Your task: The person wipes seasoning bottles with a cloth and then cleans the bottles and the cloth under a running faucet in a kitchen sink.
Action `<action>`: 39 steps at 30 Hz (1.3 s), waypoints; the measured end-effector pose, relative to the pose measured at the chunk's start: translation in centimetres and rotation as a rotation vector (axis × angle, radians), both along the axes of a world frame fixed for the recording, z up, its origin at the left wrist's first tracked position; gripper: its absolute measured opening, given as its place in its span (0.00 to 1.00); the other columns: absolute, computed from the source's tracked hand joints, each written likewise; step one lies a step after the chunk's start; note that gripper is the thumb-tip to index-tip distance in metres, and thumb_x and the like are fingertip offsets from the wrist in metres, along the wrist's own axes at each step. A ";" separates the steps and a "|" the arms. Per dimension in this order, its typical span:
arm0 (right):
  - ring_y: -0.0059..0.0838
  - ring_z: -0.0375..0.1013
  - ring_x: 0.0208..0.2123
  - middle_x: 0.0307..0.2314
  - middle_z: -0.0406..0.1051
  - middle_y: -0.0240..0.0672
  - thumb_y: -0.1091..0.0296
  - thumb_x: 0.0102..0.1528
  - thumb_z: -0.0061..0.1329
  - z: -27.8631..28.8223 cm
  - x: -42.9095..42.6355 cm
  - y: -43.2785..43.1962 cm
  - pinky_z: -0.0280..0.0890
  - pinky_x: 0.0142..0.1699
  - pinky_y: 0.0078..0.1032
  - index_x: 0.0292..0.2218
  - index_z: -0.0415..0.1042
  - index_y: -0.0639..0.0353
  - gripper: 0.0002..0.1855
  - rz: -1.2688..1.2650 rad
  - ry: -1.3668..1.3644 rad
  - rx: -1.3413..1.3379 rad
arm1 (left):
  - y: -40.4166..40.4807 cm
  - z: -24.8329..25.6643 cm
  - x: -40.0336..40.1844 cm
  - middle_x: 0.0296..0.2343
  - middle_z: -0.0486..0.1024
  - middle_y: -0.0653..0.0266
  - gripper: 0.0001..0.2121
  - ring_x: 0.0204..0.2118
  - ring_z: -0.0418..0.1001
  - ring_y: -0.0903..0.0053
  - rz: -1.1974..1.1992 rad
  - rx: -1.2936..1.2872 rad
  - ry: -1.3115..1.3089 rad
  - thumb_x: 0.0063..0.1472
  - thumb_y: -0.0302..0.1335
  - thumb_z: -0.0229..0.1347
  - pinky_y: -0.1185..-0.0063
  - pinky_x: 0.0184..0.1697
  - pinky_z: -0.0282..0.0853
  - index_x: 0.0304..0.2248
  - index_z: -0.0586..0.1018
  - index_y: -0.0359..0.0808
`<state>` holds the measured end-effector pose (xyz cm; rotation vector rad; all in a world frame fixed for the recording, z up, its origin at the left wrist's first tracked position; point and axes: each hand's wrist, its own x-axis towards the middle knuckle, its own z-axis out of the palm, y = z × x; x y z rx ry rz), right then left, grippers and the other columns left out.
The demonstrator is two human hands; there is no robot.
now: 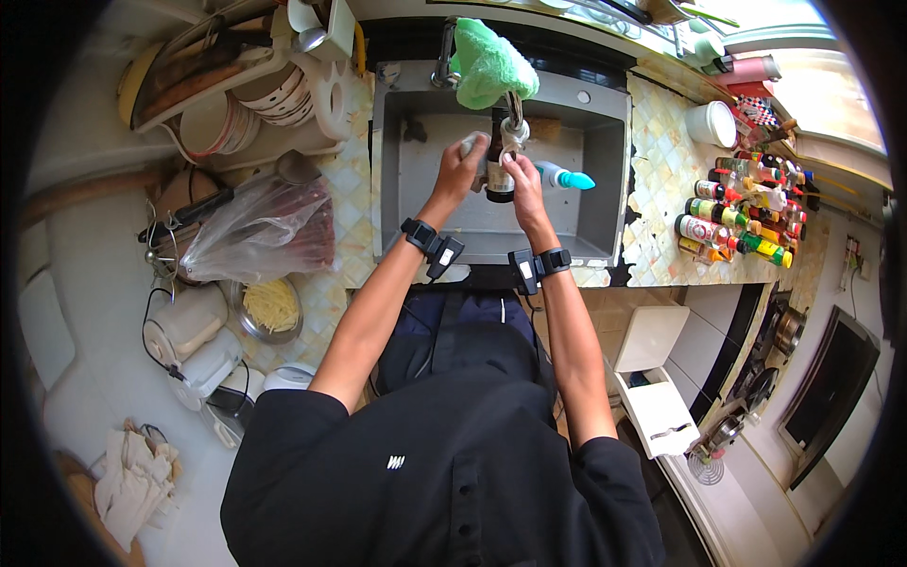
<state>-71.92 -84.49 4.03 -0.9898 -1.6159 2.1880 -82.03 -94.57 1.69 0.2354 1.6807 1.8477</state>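
Observation:
Over the grey sink (425, 212), a dark bottle with a pale label (500, 183) stands out between both hands, below the faucet spout (515, 113). My left hand (460, 166) is closed around a pale cloth or sponge (473, 145) at the bottle's left side. My right hand (524, 177) grips the bottle from the right, its thumb near the upper part. A green towel (492, 64) hangs over the faucet. Right of my right hand, a bottle with a turquoise cap (575, 180) lies in the sink. The bottle's upper part is partly hidden by the spout.
Several sauce bottles (708, 230) and a white tub (711, 124) occupy the right counter. On the left are a dish rack with bowls (212, 127), a plastic bag of red contents (283, 227) and a metal bowl of pale strips (271, 306). The sink's front rim lies beneath my forearms.

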 end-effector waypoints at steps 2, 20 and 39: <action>0.20 0.70 0.30 0.28 0.70 0.32 0.52 0.63 0.40 1.3 0.1 -0.1 0.66 0.33 0.22 0.36 0.70 0.63 0.20 0.022 -0.048 -0.125 | 0.2 0.7 -0.5 0.23 0.74 0.68 0.20 0.25 0.68 0.82 -0.162 0.001 0.135 0.60 0.44 0.55 0.77 0.30 0.65 0.32 0.76 0.32; 0.66 0.69 0.29 0.24 0.70 0.60 0.52 0.63 0.26 2.0 -1.5 -1.6 0.62 0.34 0.54 0.34 0.69 0.63 0.25 -0.066 -0.479 0.812 | 1.5 3.8 0.5 0.19 0.73 0.48 0.15 0.22 0.73 0.54 -0.180 -0.243 0.565 0.58 0.38 0.55 0.68 0.23 0.66 0.25 0.78 0.32; 0.25 0.70 0.28 0.27 0.73 0.34 0.43 0.64 0.31 -2.0 0.4 0.7 0.64 0.34 0.22 0.36 0.73 0.62 0.29 -0.044 -0.082 -0.037 | 0.7 2.3 0.4 0.25 0.76 0.60 0.19 0.27 0.72 0.72 -0.132 -0.219 0.177 0.58 0.45 0.56 0.75 0.33 0.67 0.33 0.78 0.33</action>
